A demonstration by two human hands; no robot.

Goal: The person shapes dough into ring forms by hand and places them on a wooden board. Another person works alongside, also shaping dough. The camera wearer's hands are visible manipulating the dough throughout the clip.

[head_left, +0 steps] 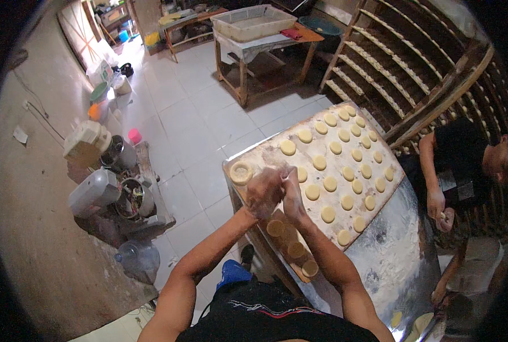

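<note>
My left hand (264,192) and my right hand (291,196) meet over the near left part of a floured board (259,149). Both look closed and slightly blurred, pressed against each other; whatever lies between them is hidden. White flour coats the right fingers. Flat pale dough rounds (329,183) sit in loose rows to the right of my hands. Beside my left hand, at the board's left corner, is a round pale piece (241,172) with a sunken middle. Below my wrists, several browner discs (295,249) lie along a narrow wooden strip (286,235).
A floured metal tabletop (388,256) adjoins the board. At the right, another person (456,165) holds a small piece in their hands. Tall racks (391,62) of filled shelves stand behind. Machines with metal bowls (133,196) and a water jug (138,261) line the left wall.
</note>
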